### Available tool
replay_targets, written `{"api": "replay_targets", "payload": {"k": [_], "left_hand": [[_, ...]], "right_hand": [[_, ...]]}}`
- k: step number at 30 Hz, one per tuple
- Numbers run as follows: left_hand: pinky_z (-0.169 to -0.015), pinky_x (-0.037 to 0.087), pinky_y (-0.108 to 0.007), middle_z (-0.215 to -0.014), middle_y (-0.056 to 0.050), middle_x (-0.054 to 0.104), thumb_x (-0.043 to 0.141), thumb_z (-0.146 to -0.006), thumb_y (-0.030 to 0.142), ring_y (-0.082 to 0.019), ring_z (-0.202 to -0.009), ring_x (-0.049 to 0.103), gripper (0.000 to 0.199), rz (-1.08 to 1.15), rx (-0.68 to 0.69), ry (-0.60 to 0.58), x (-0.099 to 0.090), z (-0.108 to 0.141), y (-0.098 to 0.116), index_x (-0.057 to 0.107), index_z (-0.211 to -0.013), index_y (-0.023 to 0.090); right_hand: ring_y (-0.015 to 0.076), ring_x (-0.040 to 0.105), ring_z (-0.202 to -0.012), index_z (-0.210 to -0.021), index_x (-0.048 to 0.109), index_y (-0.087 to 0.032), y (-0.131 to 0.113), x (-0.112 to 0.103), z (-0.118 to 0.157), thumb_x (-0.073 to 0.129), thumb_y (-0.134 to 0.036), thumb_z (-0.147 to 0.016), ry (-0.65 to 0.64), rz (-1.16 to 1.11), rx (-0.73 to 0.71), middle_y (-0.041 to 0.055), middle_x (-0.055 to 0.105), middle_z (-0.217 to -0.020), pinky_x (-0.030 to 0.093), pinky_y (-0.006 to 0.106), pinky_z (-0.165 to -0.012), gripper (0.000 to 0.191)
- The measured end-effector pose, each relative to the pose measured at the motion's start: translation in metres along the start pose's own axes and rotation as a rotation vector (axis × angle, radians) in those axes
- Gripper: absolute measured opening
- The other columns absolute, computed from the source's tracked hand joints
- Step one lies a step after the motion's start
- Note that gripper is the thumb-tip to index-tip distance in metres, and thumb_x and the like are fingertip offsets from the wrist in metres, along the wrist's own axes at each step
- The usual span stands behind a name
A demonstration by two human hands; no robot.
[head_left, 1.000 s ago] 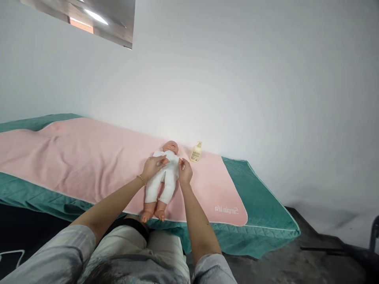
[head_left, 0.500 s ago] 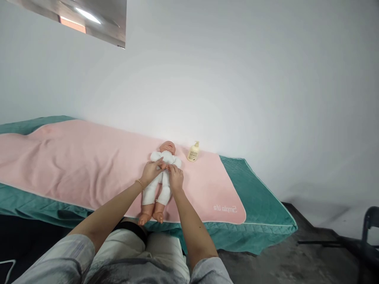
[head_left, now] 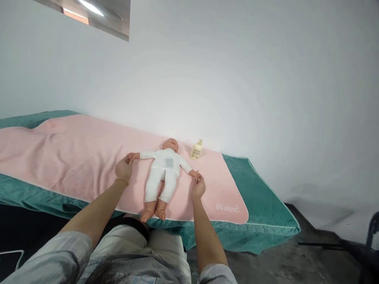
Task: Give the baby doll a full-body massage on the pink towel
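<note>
A baby doll (head_left: 161,173) with a white cloth body lies on its back, head toward the wall and feet toward me. Both its arms are stretched out sideways. My left hand (head_left: 123,167), with a bracelet at the wrist, is closed on the doll's hand at the left. At the right, my right hand (head_left: 198,187) pinches the doll's other hand between its fingers. A pale yellow pump bottle (head_left: 196,150) stands upright beside the doll's head, apart from my hands.
Under the doll, a pink mat (head_left: 89,157) with white lettering covers much of the green quilted bed cover (head_left: 260,197). A white wall (head_left: 222,79) rises behind the bed. Part of a dark chair (head_left: 370,236) shows at the far right.
My hands have moved apart, from close together over the doll's chest out to either side. The doll's arms have swung from folded across its body to spread wide.
</note>
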State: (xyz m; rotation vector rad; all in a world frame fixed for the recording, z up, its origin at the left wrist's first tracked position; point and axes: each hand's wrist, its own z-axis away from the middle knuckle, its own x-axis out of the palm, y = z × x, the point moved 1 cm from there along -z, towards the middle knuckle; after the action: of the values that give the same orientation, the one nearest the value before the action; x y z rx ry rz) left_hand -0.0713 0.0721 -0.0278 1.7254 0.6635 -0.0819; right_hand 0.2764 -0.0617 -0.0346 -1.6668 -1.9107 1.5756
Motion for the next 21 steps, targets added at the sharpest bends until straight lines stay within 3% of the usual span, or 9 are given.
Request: {"api": "replay_targets", "payload": {"k": [5, 10, 15, 18, 21], "left_hand": [[-0.064, 0.043, -0.031, -0.089, -0.013, 0.072, 0.044, -0.093, 0.041, -0.027, -0.076, 0.064, 0.038, -0.068, -0.007, 0.028, 0.006, 0.001, -0.003, 0.067, -0.105, 0.014], [-0.072, 0.047, -0.033, -0.103, -0.013, 0.073, 0.038, -0.096, 0.042, -0.028, -0.088, 0.067, 0.046, -0.044, 0.017, 0.071, 0.004, 0.003, 0.001, 0.067, -0.119, 0.015], [-0.082, 0.051, -0.038, -0.111, -0.013, 0.074, 0.043, -0.094, 0.051, -0.031, -0.096, 0.068, 0.054, 0.021, 0.08, 0.112, 0.018, 0.002, 0.026, 0.065, -0.128, 0.015], [-0.092, 0.049, -0.038, -0.114, -0.009, 0.073, 0.05, -0.091, 0.054, -0.029, -0.103, 0.068, 0.049, 0.119, 0.24, 0.062, 0.036, 0.005, 0.05, 0.072, -0.117, 0.018], [-0.098, 0.047, -0.039, -0.115, -0.007, 0.073, 0.055, -0.088, 0.055, -0.027, -0.105, 0.067, 0.042, 0.156, 0.519, -0.106, 0.056, 0.013, 0.069, 0.075, -0.106, 0.023]], "right_hand": [[0.0283, 0.067, -0.102, -0.127, 0.059, -0.012, 0.003, 0.001, 0.002, 0.043, -0.04, -0.091, -0.027, 0.021, 0.052, 0.0163, 0.07, -0.115, 0.047, 0.031, -0.081, 0.048], [0.0302, 0.07, -0.095, -0.13, 0.058, -0.01, 0.001, -0.001, -0.001, 0.043, -0.045, -0.091, -0.039, -0.027, 0.108, 0.0162, 0.073, -0.107, 0.048, 0.033, -0.075, 0.054], [0.0298, 0.067, -0.106, -0.131, 0.057, -0.01, -0.018, 0.001, -0.011, 0.039, -0.048, -0.092, 0.024, -0.154, 0.068, 0.017, 0.069, -0.121, 0.049, 0.036, -0.088, 0.057], [0.0281, 0.063, -0.116, -0.131, 0.058, -0.01, -0.041, 0.01, -0.02, 0.041, -0.046, -0.092, 0.061, -0.219, -0.006, 0.0161, 0.065, -0.129, 0.046, 0.037, -0.098, 0.055], [0.0233, 0.064, -0.115, -0.124, 0.064, -0.015, -0.068, 0.026, -0.021, 0.045, -0.042, -0.093, 0.053, -0.275, -0.132, 0.0116, 0.068, -0.125, 0.047, 0.034, -0.1, 0.045]]}}
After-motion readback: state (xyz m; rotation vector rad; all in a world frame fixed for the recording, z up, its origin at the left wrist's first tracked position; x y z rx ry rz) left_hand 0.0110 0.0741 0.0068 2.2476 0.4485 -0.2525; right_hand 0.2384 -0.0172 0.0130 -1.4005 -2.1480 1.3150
